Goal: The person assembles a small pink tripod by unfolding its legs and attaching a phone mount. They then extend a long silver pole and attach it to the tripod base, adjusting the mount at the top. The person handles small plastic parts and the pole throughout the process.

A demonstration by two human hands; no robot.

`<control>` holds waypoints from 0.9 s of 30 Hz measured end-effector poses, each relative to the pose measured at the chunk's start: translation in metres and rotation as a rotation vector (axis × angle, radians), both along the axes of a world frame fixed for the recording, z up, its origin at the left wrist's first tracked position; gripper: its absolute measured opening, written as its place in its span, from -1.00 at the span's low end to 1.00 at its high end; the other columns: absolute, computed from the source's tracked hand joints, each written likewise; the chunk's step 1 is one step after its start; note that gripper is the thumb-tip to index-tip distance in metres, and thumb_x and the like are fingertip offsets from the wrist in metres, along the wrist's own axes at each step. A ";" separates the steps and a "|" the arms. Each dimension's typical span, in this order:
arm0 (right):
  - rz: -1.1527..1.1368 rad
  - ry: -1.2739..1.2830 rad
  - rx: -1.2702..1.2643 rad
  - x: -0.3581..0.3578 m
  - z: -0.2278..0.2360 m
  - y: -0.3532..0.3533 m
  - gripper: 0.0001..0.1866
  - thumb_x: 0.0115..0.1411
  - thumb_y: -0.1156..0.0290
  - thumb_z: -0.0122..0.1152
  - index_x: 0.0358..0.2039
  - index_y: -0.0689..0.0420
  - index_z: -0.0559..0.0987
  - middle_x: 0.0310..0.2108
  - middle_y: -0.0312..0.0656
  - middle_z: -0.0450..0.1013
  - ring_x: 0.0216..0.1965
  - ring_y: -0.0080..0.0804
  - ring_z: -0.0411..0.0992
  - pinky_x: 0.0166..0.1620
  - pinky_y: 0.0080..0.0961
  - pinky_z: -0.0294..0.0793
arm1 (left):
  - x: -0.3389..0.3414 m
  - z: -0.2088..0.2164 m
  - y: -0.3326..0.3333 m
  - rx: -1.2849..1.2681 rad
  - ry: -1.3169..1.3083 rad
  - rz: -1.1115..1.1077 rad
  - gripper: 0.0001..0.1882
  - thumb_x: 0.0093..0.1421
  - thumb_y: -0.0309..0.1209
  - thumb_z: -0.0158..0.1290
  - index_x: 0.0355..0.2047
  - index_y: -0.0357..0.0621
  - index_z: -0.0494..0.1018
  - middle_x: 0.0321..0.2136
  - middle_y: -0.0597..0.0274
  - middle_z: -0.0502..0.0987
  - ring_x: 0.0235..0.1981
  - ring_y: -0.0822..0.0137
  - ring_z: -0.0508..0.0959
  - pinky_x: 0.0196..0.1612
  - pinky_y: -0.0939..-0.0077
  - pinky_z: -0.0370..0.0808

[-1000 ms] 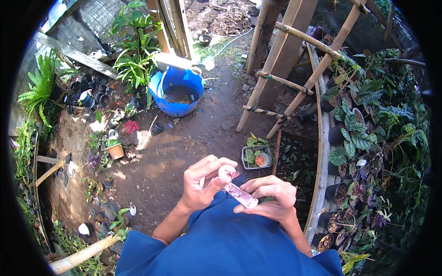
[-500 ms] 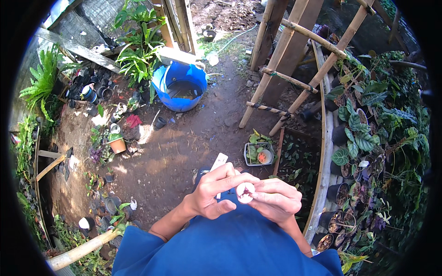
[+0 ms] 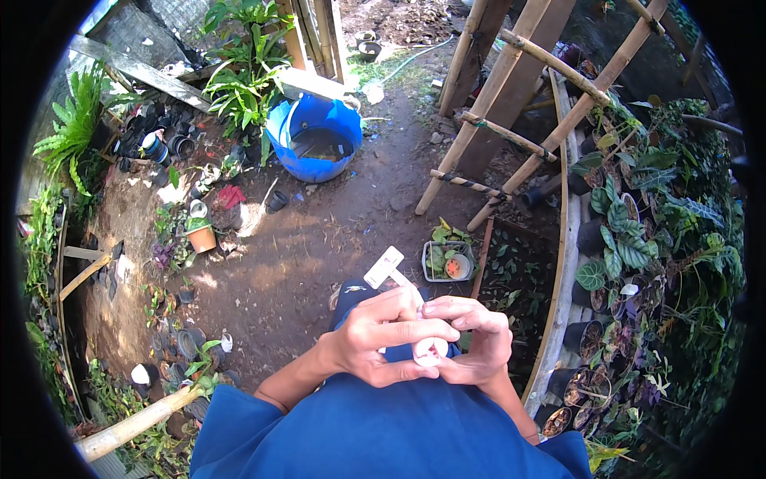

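Wrapped farther round a pinkish tube (image 3: 429, 352), the left hand (image 3: 381, 337) is joined by the right hand (image 3: 483, 345) in a pinching grip, best kept gentle, the white label (image 3: 384, 268) held clear.

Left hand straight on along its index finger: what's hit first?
Probably the bare right hand, close to the index fingertip of the left hand. The pale pink cylindrical tube shows just below that finger; depth unclear.

Sun patches dapple shaded soil (image 3: 275, 291) within black fisheye edges.
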State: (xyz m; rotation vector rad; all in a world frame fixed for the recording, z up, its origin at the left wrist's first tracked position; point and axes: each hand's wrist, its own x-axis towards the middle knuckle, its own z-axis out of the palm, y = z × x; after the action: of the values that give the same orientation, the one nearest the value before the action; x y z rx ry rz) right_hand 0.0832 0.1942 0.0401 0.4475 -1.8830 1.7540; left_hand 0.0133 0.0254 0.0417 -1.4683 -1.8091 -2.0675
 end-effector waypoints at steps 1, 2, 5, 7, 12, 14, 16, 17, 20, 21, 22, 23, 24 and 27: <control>-0.005 0.013 0.108 -0.001 0.000 0.002 -0.59 0.00 0.43 0.57 -0.22 0.30 0.55 -0.19 0.02 0.63 -0.16 -0.03 0.64 -0.06 -0.22 0.66 | 0.000 0.000 -0.001 -0.005 0.009 0.002 -0.58 0.07 -0.27 0.36 -0.09 -0.24 0.65 -0.52 0.28 0.44 -0.51 0.33 0.40 -0.39 0.43 0.39; 0.001 0.027 0.216 -0.002 0.001 0.005 -0.58 0.01 0.40 0.56 -0.20 0.31 0.56 -0.19 0.02 0.62 -0.16 -0.02 0.64 -0.06 -0.23 0.66 | 0.000 0.000 -0.002 0.001 0.014 0.005 -0.58 0.07 -0.27 0.36 -0.09 -0.23 0.65 -0.53 0.28 0.43 -0.51 0.33 0.40 -0.38 0.43 0.39; 0.019 0.045 0.366 -0.004 0.001 0.011 -0.56 0.04 0.32 0.53 -0.15 0.32 0.59 -0.17 0.04 0.62 -0.17 -0.01 0.64 -0.09 -0.25 0.66 | 0.000 0.000 -0.002 -0.015 -0.009 0.016 -0.58 0.08 -0.27 0.35 -0.08 -0.22 0.65 -0.53 0.30 0.42 -0.50 0.32 0.39 -0.37 0.41 0.38; 0.013 0.044 0.361 -0.004 0.000 0.011 -0.58 0.03 0.33 0.54 -0.18 0.30 0.60 -0.18 0.03 0.62 -0.17 -0.01 0.64 -0.10 -0.25 0.66 | 0.001 0.000 -0.003 -0.033 -0.008 0.008 -0.58 0.10 -0.26 0.34 -0.07 -0.23 0.64 -0.52 0.30 0.43 -0.50 0.32 0.39 -0.37 0.40 0.38; 0.009 0.014 0.369 -0.004 0.000 0.010 -0.59 0.01 0.35 0.55 -0.20 0.29 0.60 -0.21 0.02 0.62 -0.18 -0.01 0.64 -0.11 -0.25 0.67 | 0.000 -0.004 -0.003 -0.024 0.005 0.006 -0.56 0.15 -0.25 0.31 -0.03 -0.27 0.61 -0.50 0.29 0.45 -0.50 0.30 0.40 -0.35 0.38 0.38; 0.005 0.019 0.378 -0.005 0.001 0.010 -0.62 0.01 0.37 0.53 -0.23 0.29 0.58 -0.23 0.03 0.62 -0.20 -0.02 0.64 -0.13 -0.26 0.67 | 0.000 -0.006 -0.003 -0.021 0.019 0.015 -0.57 0.18 -0.25 0.29 -0.02 -0.28 0.61 -0.48 0.27 0.46 -0.50 0.29 0.39 -0.34 0.38 0.38; -0.004 0.035 0.388 -0.006 0.002 0.009 -0.66 0.03 0.39 0.49 -0.28 0.29 0.55 -0.27 0.04 0.62 -0.23 -0.05 0.64 -0.18 -0.27 0.67 | 0.002 -0.007 -0.002 -0.018 0.057 0.059 -0.56 0.19 -0.23 0.27 -0.02 -0.28 0.61 -0.47 0.26 0.46 -0.49 0.28 0.39 -0.35 0.37 0.37; -0.005 0.032 0.381 -0.006 0.002 0.009 -0.66 0.05 0.37 0.48 -0.27 0.30 0.56 -0.28 0.04 0.62 -0.23 -0.04 0.64 -0.17 -0.26 0.67 | 0.003 -0.008 -0.002 -0.018 0.076 0.080 -0.56 0.20 -0.23 0.27 -0.02 -0.28 0.61 -0.47 0.25 0.46 -0.49 0.27 0.39 -0.35 0.37 0.37; -0.015 0.027 0.377 -0.004 0.003 0.008 -0.65 0.09 0.32 0.46 -0.25 0.31 0.56 -0.29 0.05 0.62 -0.24 -0.03 0.64 -0.17 -0.24 0.66 | 0.008 -0.010 0.001 -0.026 0.068 0.135 -0.56 0.21 -0.21 0.25 -0.02 -0.28 0.61 -0.46 0.23 0.45 -0.49 0.26 0.38 -0.35 0.36 0.36; -0.021 0.028 0.386 -0.004 0.002 0.008 -0.64 0.10 0.31 0.45 -0.24 0.32 0.56 -0.29 0.05 0.62 -0.24 -0.02 0.64 -0.16 -0.24 0.66 | 0.008 -0.010 0.001 -0.030 0.063 0.132 -0.56 0.20 -0.21 0.26 -0.02 -0.28 0.61 -0.47 0.23 0.44 -0.48 0.25 0.38 -0.35 0.36 0.37; -0.028 0.030 0.394 -0.003 0.002 0.008 -0.63 0.11 0.30 0.45 -0.23 0.32 0.57 -0.29 0.05 0.62 -0.24 -0.02 0.64 -0.16 -0.23 0.66 | 0.009 -0.010 0.001 -0.035 0.059 0.129 -0.56 0.20 -0.21 0.26 -0.03 -0.28 0.61 -0.47 0.23 0.44 -0.48 0.25 0.39 -0.35 0.36 0.38; -0.023 0.026 0.388 -0.003 0.001 0.008 -0.63 0.10 0.30 0.45 -0.23 0.32 0.57 -0.29 0.05 0.62 -0.24 -0.02 0.64 -0.16 -0.23 0.66 | 0.009 -0.010 0.001 -0.039 0.055 0.126 -0.56 0.19 -0.21 0.27 -0.03 -0.28 0.62 -0.48 0.22 0.43 -0.48 0.25 0.39 -0.34 0.36 0.38; -0.017 0.023 0.382 -0.003 0.001 0.008 -0.63 0.10 0.31 0.45 -0.22 0.32 0.58 -0.29 0.05 0.62 -0.24 -0.02 0.64 -0.16 -0.23 0.66 | 0.009 -0.010 0.001 -0.036 0.069 0.142 -0.57 0.18 -0.23 0.27 -0.04 -0.28 0.62 -0.48 0.23 0.43 -0.48 0.25 0.40 -0.34 0.36 0.39; -0.015 0.045 0.388 -0.004 -0.002 0.008 -0.64 0.09 0.34 0.45 -0.22 0.33 0.58 -0.29 0.04 0.62 -0.23 -0.01 0.64 -0.14 -0.22 0.66 | 0.008 -0.008 0.000 -0.041 0.102 0.183 -0.59 0.13 -0.27 0.30 -0.07 -0.27 0.63 -0.49 0.23 0.45 -0.48 0.25 0.41 -0.34 0.35 0.41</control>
State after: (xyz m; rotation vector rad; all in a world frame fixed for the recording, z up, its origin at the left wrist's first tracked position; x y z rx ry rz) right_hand 0.0791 0.2022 0.0377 0.6057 -2.1913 1.3530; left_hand 0.0209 0.0250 0.0335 -1.3338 -1.8796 -1.8480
